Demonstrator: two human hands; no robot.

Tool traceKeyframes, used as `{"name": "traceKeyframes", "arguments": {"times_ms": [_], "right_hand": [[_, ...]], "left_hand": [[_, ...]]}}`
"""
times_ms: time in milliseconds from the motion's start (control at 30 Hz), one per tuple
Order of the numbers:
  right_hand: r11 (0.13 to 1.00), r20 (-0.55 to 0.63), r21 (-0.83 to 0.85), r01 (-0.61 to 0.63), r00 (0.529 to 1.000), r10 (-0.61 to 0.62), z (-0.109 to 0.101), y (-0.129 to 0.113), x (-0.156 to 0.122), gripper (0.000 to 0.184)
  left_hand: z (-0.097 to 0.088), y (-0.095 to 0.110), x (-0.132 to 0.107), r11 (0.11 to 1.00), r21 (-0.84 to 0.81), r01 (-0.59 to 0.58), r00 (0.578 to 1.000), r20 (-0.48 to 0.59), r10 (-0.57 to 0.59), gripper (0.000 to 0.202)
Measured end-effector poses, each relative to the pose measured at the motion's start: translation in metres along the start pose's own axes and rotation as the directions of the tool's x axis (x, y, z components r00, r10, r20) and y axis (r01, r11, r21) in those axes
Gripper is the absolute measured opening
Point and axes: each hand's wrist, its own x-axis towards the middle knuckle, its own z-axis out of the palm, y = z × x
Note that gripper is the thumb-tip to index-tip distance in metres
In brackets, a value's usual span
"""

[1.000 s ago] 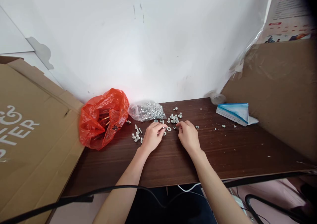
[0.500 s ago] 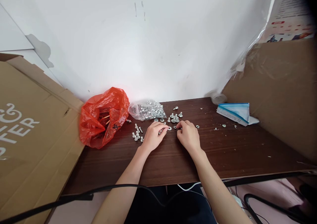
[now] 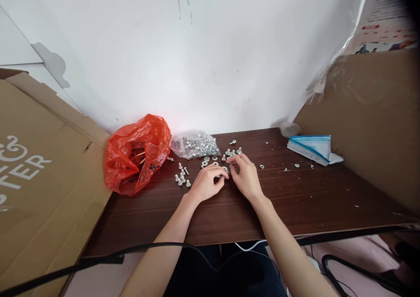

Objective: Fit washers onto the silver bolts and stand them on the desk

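Note:
My left hand (image 3: 207, 183) rests low over the table with its fingers curled and the fingertips beside a flat metal washer (image 3: 225, 169). Whatever its fingers hold, if anything, is hidden. Close to it on the right, my right hand (image 3: 245, 177) has thumb and forefinger bent together; a small thing between them is too small to make out. Several bolts (image 3: 239, 150) stand on their heads just beyond the right hand. More washers (image 3: 215, 158) lie behind the left hand. Another cluster of bolts (image 3: 180, 179) stands left of it.
A clear bag of metal hardware (image 3: 197, 145) lies against the wall, beside an open red plastic bag (image 3: 114, 157). A lone nut (image 3: 261, 166) sits to the right. Farther right is a blue-and-white packet (image 3: 310, 148). Cardboard boxes (image 3: 65, 179) flank the table (image 3: 295, 200).
My right hand has moved left, closer to my left hand. The bolt that showed at my left fingertips is out of sight, and the left fingers have tipped down. More washers show behind them.

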Motion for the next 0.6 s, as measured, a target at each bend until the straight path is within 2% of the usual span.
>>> {"name": "traceKeyframes", "arguments": {"times_ms": [133,300,433,600], "right_hand": [[0.993,-0.006,0.087,0.075,0.997,-0.075,0.0,-0.007,0.0,0.021],[0.991,-0.049,0.094,0.096,0.995,-0.092,-0.001,-0.009,0.0,0.017],[0.988,-0.011,0.106,0.112,0.994,-0.112,0.002,-0.006,0.001,0.017],[0.982,0.043,0.127,0.138,0.989,-0.144,0.004,-0.003,-0.001,0.02]], "left_hand": [[0.002,-0.001,-0.001,0.999,0.014,0.037,0.998,0.055,-0.037,0.019],[0.004,-0.004,-0.001,0.997,0.016,0.077,0.997,0.026,-0.077,0.018],[0.005,-0.009,-0.001,0.989,0.048,0.14,0.99,0.023,-0.141,0.018],[0.006,-0.012,0.0,0.985,0.065,0.16,0.987,0.007,-0.161,0.019]]}}
